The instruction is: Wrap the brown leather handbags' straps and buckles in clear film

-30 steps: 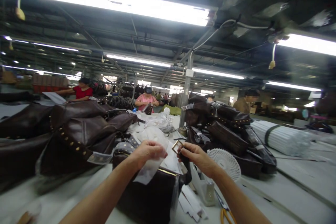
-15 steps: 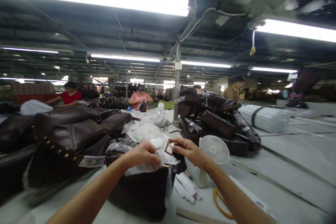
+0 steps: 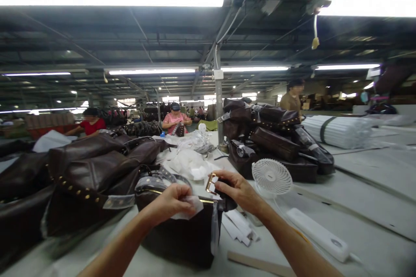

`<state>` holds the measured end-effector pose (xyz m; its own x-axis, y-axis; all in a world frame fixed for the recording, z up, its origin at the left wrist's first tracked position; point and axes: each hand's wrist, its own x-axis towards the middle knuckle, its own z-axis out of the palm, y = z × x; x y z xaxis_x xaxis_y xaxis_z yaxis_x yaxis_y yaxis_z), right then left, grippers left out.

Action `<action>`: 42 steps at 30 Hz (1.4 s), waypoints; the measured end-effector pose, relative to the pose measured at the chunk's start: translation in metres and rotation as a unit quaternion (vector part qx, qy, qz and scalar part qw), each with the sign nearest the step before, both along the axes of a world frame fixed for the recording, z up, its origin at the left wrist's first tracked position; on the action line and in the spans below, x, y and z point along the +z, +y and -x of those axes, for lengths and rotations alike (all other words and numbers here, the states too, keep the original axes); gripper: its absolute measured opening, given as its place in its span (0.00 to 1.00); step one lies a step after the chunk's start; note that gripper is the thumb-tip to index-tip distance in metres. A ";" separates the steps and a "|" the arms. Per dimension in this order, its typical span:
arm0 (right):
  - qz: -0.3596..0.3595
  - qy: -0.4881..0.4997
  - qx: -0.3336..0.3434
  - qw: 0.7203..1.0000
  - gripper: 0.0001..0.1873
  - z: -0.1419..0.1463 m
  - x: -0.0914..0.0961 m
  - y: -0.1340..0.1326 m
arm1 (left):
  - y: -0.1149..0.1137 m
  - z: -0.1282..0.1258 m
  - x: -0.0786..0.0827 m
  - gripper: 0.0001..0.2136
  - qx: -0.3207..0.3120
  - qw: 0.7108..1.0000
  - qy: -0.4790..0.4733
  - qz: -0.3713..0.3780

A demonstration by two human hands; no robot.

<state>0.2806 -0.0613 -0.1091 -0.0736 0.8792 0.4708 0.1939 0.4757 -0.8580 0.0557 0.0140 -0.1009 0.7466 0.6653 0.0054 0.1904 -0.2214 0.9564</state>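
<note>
Lower centre of the frame, viewed from my post: left hand [image 3: 177, 200] closed on a thin white translucent sheet [image 3: 194, 206]; right hand [image 3: 235, 188] pinching a rectangular gold-coloured metal buckle [image 3: 209, 183], which projects left of its fingers, above a dark brown leather bag [image 3: 182, 242]. Step in hand, in my judgement: buckle handling. Next move would call for a steady pinch and the sheet kept controlled

Left of the fan [image 3: 272, 176] (white plastic, by its look), your buckle [image 3: 209, 182] is shiny gold-toned metal, your tissue [image 3: 194, 207] thin and papery, the bag [image 3: 185, 238] smooth, dark leather or imitation. Nearer you than the fan, the strips [image 3: 236, 227] resemble matt paper.
</note>
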 end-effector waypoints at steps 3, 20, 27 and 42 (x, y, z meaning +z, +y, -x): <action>-0.023 -0.062 -0.035 0.997 0.16 0.001 -0.002 -0.001 | -0.011 0.001 -0.002 0.10 0.009 1.000 0.005 0.009; -0.059 -0.110 -0.037 0.991 0.10 0.006 0.003 -0.017 | -0.015 -0.009 -0.007 0.14 0.007 0.998 -0.003 0.069; -0.054 -0.110 -0.038 0.992 0.09 0.004 0.001 -0.016 | -0.017 -0.010 -0.003 0.16 -0.028 0.998 0.003 0.061; 0.052 -0.044 0.004 0.998 0.10 0.010 0.002 -0.026 | -0.009 0.007 -0.009 0.16 -0.174 0.970 0.000 0.167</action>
<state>0.2709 -0.0876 -0.1071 -0.1188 0.9221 0.3682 0.2671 0.3868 -0.8826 0.0484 0.0049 -0.1103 0.9263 0.3372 -0.1682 0.1605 0.0507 0.9857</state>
